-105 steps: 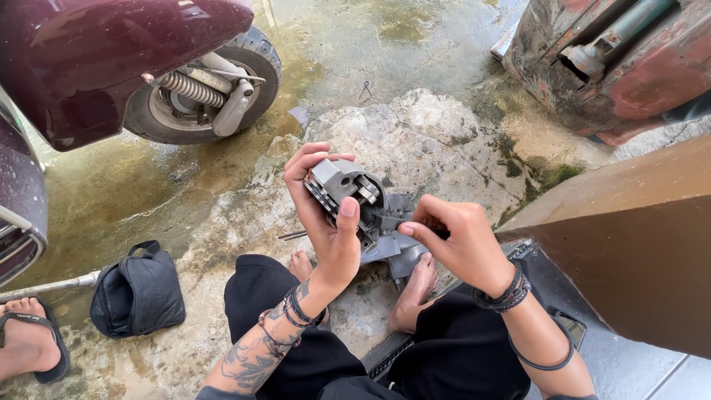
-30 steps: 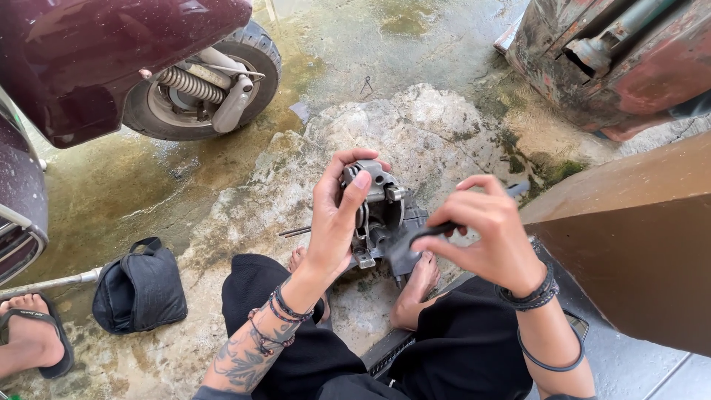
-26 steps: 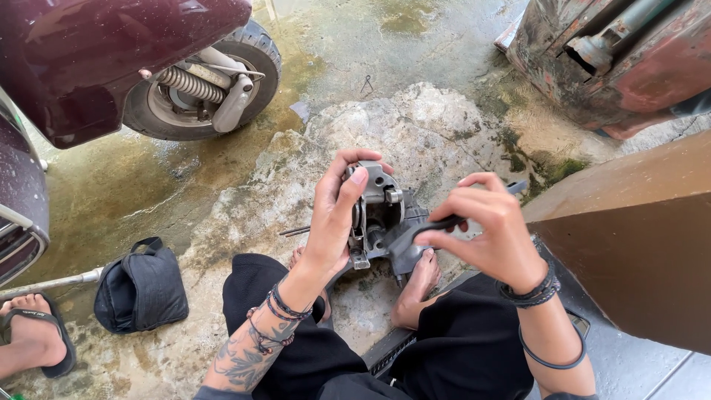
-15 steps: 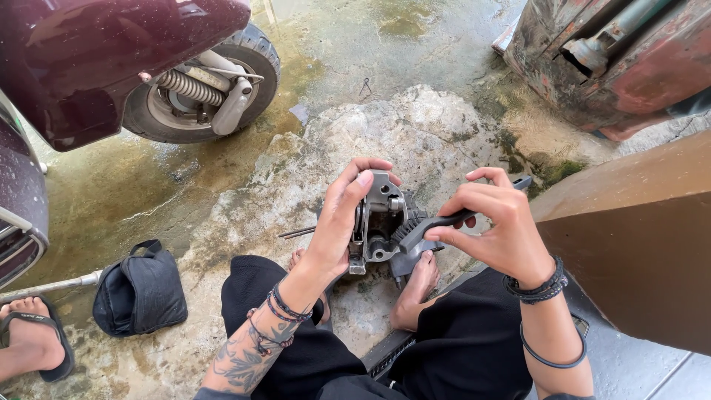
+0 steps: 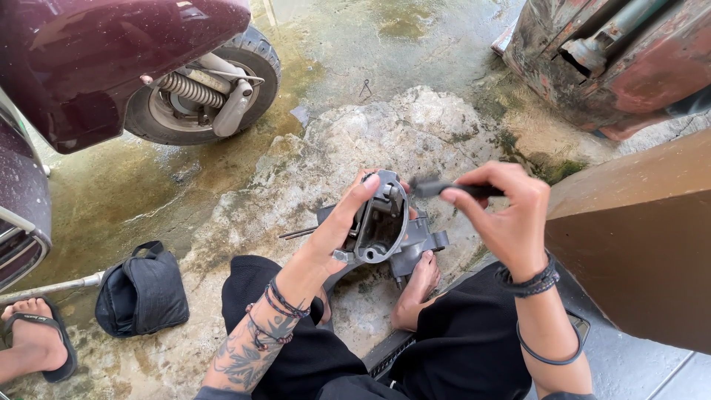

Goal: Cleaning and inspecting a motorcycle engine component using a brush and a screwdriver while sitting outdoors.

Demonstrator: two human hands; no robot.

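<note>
Left forearm (image 5: 255, 348) first: bare, no sleeve, and inked with dark tattoo work, curling leaf-like shapes running up toward the wrist. On that wrist, a stack of thin dark cord and bead bracelets (image 5: 275, 310), several loops close together. The left hand (image 5: 341, 222) carries no glove and no ring that shows. Over to the right hand (image 5: 507, 215), also ungloved. Its wrist wears a thick bundle of black braided bands (image 5: 527, 281), and lower on the bare forearm a single thin black elastic loop (image 5: 544, 348) hangs loose. Black trousers (image 5: 452, 355) cover both legs, plain fabric, softly creased. Both feet (image 5: 416, 289) are bare, toes showing below the knees
</note>
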